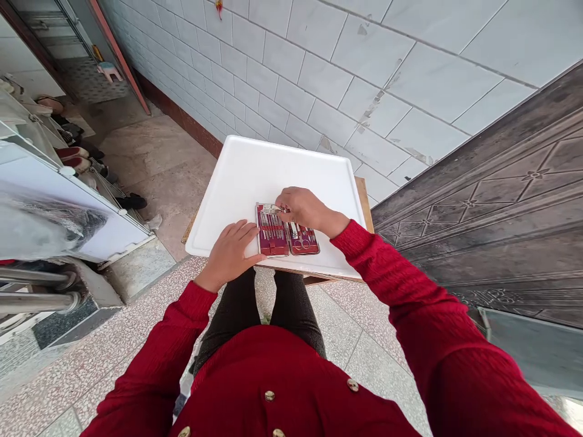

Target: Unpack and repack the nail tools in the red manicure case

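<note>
An opened manicure set case (pixel 273 250) with a dark red lining lies on a white tray-like tabletop (pixel 273 161). Several slim metal tools (pixel 273 227) are held in its left half. Small scissors (pixel 301 244) sit in the right half, near the lower edge. My left hand (pixel 233 247) rests with fingers stretched out at the case's left side, its thumb along the lower left corner. Over the top middle of the case, my right hand (pixel 300 209) has its fingers pinched together at a shiny metal piece, whose kind is mostly hidden by the fingers.
A tiled wall (pixel 273 60) rises behind the table. To the right is a dark patterned metal door (pixel 478 212). A rack with shoes (pixel 75 158) and a white plastic-covered panel (pixel 59 206) stand at the left. A small stool (pixel 109 71) is farther back.
</note>
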The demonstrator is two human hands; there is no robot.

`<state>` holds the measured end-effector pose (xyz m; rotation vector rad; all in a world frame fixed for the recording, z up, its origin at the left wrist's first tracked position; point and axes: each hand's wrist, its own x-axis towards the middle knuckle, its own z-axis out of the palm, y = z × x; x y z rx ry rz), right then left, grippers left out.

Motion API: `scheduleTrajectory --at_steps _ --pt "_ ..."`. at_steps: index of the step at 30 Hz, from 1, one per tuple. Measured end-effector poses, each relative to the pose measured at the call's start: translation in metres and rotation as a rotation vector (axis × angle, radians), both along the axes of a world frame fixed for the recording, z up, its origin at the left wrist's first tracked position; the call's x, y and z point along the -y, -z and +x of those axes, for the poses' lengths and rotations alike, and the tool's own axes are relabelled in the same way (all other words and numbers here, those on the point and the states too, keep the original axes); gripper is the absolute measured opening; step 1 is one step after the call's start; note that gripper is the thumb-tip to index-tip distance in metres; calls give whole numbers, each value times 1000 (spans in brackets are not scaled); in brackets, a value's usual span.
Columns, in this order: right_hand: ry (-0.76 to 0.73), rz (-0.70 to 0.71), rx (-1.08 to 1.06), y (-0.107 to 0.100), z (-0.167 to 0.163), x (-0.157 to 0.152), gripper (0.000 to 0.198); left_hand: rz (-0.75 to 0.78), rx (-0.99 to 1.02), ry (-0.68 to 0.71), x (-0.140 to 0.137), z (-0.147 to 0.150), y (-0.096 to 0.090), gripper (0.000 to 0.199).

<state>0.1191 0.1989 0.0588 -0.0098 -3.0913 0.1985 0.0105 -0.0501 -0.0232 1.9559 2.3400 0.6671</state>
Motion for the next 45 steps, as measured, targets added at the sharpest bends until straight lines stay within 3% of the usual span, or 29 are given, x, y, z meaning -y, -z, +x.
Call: scheduleTrajectory --at_steps 5,8,13,18,21,24,26,37,45 --pt "38 -12 33 18 -80 6 12 -14 -5 0 1 0 -1 65" --pt "28 -20 71 25 -98 7 14 -18 -6 2 2 1 -2 65" --pt "18 -86 -6 25 -75 1 28 9 4 5 2 2 -3 63" --pt "-79 -37 50 13 -34 11 17 18 9 13 1 2 -3 63" --pt "84 26 111 9 -25 24 12 13 0 9 1 2 -2 62" --pt "314 35 144 11 -26 38 24 20 -11 6 1 2 1 62" --pt "386 36 155 13 -27 47 26 26 -18 5 1 2 2 62" --pt "444 69 234 5 -17 55 26 54 -60 73 -3 7 -3 54" --pt "521 46 240 10 -21 56 33 76 -63 77 -3 7 -3 48"
